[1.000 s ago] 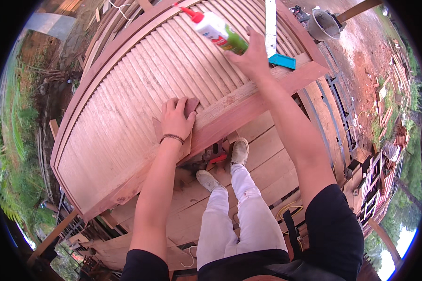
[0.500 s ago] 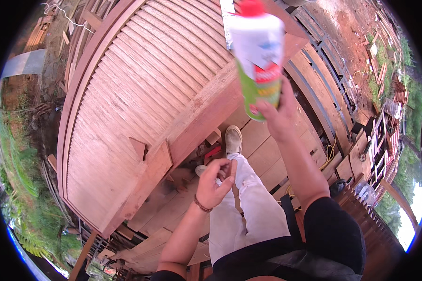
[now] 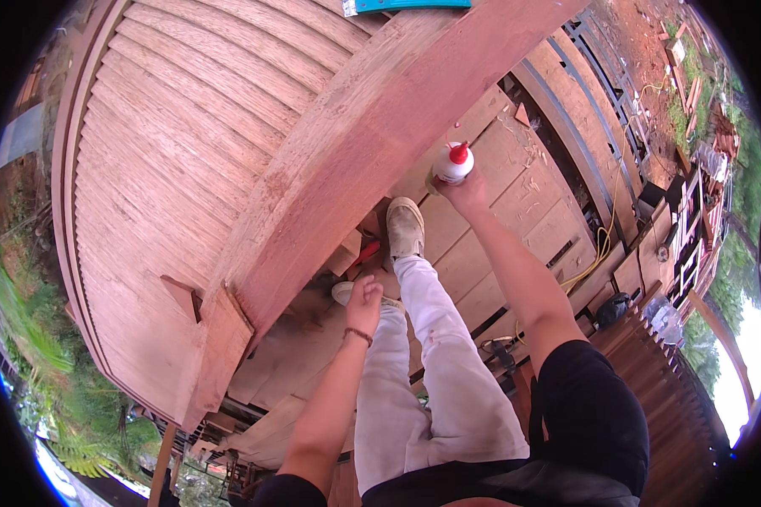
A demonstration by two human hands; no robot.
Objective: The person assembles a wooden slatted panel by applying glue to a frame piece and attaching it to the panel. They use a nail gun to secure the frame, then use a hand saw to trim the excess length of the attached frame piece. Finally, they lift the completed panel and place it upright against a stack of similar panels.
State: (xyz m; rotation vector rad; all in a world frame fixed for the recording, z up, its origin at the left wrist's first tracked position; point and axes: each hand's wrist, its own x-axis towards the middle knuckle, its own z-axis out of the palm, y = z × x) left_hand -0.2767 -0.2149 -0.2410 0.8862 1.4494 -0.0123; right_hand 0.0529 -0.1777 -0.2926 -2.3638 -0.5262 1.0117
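My right hand (image 3: 465, 193) is closed round a white squeeze bottle (image 3: 452, 167) with a red nozzle cap (image 3: 458, 153). The bottle stands nearly upright in my grip, so I look down on its top. It is above the plank floor, to the right of a thick reddish wooden beam (image 3: 347, 160). My left hand (image 3: 364, 304), below a beaded bracelet's level of the wrist, has its fingers curled in; whatever they may hold is hidden. This hand hangs over my shoes, apart from the beam.
The beam frames a large slatted wooden panel (image 3: 186, 118) at the left. A small wood wedge (image 3: 183, 296) sits at its corner. A teal-handled tool (image 3: 410, 5) rests at the top edge. Plank floor (image 3: 499, 211), a yellow cord (image 3: 599, 253) and dark metal bars (image 3: 604, 76) lie at the right.
My right hand has lowered the bottle from high above the panel's edge, tipping its top toward me. My left hand has moved slightly left, and the view has shifted, bringing the beam nearer.
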